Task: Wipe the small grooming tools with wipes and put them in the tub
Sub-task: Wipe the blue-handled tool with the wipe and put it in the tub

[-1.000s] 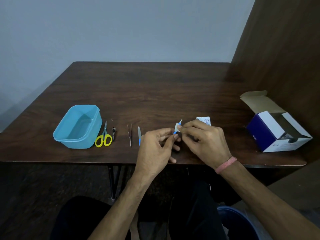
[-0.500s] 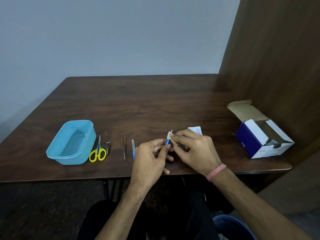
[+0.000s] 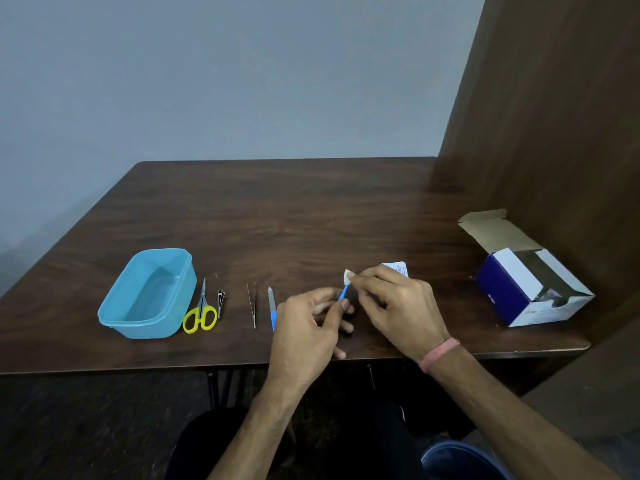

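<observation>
**Wiping Station: Blue-Handled Tool Under the Wipe**

We work at a dark wooden table (image 3: 277, 216) set against a grey wall, with a brown panel along its right side. Items are listed from largest to smallest.

The open cardboard box (image 3: 526, 289), blue and white, sits at the far right of the table with its flap raised. The light blue tub (image 3: 114, 315) stands at the left, near the front edge; we see nothing inside it.

Our left hand (image 3: 304, 327) has its fingers curled and pinches the lower end of the blue-handled tool (image 3: 343, 292) between thumb and fingertips. Our right hand (image 3: 398, 306) pinches the white wipe (image 3: 348, 277) against the tool's upper end. Both hands are held just above the table, right of centre. A pink band (image 3: 439, 353) circles the right wrist.

A torn white sachet (image 3: 398, 268) lies on the table just behind the right hand.

Four tools lie in a row between the tub and the left hand, apart from one another: yellow-handled scissors (image 3: 200, 311) just beside the tub, then a nail clipper (image 3: 220, 299), tweezers (image 3: 252, 303), and a nail file (image 3: 272, 304) with a blue handle nearest the left hand.
</observation>
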